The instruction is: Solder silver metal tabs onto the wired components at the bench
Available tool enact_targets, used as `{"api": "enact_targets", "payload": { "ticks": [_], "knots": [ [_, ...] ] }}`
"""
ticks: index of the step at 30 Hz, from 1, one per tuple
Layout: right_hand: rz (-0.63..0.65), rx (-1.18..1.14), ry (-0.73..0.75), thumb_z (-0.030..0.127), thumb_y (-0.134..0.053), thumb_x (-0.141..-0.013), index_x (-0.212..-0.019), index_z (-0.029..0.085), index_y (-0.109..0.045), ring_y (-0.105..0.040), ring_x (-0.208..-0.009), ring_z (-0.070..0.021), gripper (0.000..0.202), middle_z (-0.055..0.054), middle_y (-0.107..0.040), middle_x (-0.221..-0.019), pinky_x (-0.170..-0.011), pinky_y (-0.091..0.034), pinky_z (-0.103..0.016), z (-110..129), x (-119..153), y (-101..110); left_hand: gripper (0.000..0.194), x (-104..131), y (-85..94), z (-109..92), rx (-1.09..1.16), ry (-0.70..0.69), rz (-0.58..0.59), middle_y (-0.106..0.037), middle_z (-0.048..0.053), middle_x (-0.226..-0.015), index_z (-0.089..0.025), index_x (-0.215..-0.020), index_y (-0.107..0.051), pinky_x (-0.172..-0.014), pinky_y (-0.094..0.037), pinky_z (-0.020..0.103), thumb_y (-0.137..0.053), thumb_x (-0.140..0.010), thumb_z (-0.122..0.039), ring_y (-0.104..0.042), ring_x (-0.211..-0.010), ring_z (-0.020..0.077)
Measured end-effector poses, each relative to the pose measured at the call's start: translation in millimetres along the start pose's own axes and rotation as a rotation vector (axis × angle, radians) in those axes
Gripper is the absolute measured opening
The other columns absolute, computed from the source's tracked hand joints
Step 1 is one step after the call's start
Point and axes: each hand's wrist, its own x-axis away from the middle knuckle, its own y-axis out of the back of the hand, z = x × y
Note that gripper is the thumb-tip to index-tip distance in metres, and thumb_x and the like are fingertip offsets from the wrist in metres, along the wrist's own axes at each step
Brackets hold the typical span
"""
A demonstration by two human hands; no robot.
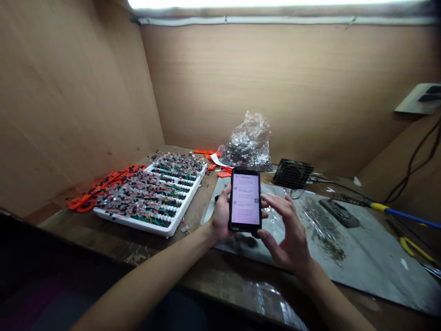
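Observation:
A black smartphone with a lit screen of text stands upright over the bench, near the middle of the view. My left hand grips it from the left side, fingers wrapped behind it. My right hand is at the phone's right edge, its thumb by the lower corner and its fingers spread apart near the side. Whether the right fingertips touch the phone is hard to tell. Beneath both hands lies a grey mat.
A white foam tray of wired parts sits left, beside orange pieces. Behind the phone are a clear plastic bag and a black fan. Thin leads, a dark block and a blue-yellow tool lie right.

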Motion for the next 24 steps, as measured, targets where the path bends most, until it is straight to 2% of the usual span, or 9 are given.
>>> {"api": "enact_targets", "payload": {
  "ticks": [2, 4, 7, 10, 17, 24],
  "knots": [
    [0.048, 0.016, 0.084, 0.031, -0.071, -0.091, -0.138, 0.018, -0.056, -0.054, -0.14, -0.0338, 0.051, -0.014, -0.069, -0.137, -0.129, -0.022, -0.062, 6.3, -0.8, 0.4, 0.077, 0.1, -3.4, -3.3, 0.009, -0.05, -0.068, -0.077, 0.023, -0.115, -0.003, -0.142, -0.061, -0.097, -0.056, 0.045, -0.022, -0.106, -0.059, -0.077, -0.098, 0.0324],
    [0.108, 0.015, 0.16, 0.029, -0.072, -0.09, -0.127, 0.019, -0.06, -0.053, -0.141, -0.032, 0.04, -0.011, -0.073, -0.131, -0.13, -0.019, -0.059, 13.7, -0.9, -0.6, 0.078, 1.3, -6.8, -6.5, 0.018, -0.071, -0.11, -0.077, 0.024, -0.114, -0.002, -0.141, -0.061, -0.098, -0.056, 0.046, -0.021, -0.106, -0.059, -0.076, -0.102, 0.0333],
    [0.188, 0.01, 0.222, 0.029, -0.072, -0.09, -0.122, 0.021, -0.06, -0.051, -0.142, -0.0296, 0.035, -0.009, -0.074, -0.13, -0.132, -0.014, -0.055, 21.9, -0.2, -4.2, 0.081, 4.2, -9.9, -9.8, 0.041, -0.044, -0.079, -0.076, 0.025, -0.115, -0.002, -0.14, -0.062, -0.098, -0.055, 0.048, -0.022, -0.104, -0.064, -0.075, -0.104, 0.0356],
    [0.223, 0.025, 0.216, 0.03, -0.072, -0.09, -0.123, 0.022, -0.06, -0.049, -0.144, -0.0292, 0.036, -0.007, -0.074, -0.13, -0.132, -0.012, -0.055, 23.6, 0.3, -7.9, 0.078, 5.9, -9.8, -10.6, 0.06, -0.051, -0.026, -0.076, 0.024, -0.116, -0.004, -0.14, -0.062, -0.098, -0.054, 0.047, -0.028, -0.103, -0.064, -0.074, -0.106, 0.0354],
    [0.188, 0.035, 0.196, 0.029, -0.072, -0.089, -0.12, 0.022, -0.06, -0.053, -0.139, -0.0306, 0.034, -0.008, -0.075, -0.127, -0.13, -0.016, -0.057, 18.3, 0.4, -7.6, 0.079, 2.6, -5.7, -9.0, 0.026, -0.085, -0.005, -0.077, 0.024, -0.114, -0.003, -0.137, -0.064, -0.095, -0.054, 0.04, -0.026, -0.104, -0.064, -0.074, -0.101, 0.0316],
    [0.17, 0.052, 0.177, 0.028, -0.073, -0.088, -0.119, 0.023, -0.061, -0.056, -0.135, -0.0315, 0.034, -0.009, -0.075, -0.127, -0.129, -0.019, -0.059, 16.8, 2.6, -5.8, 0.077, 1.5, -6.1, -7.2, 0.081, -0.092, -0.021, -0.076, 0.025, -0.116, -0.004, -0.143, -0.061, -0.099, -0.054, 0.048, -0.025, -0.105, -0.061, -0.074, -0.105, 0.0352]
  ]
}}
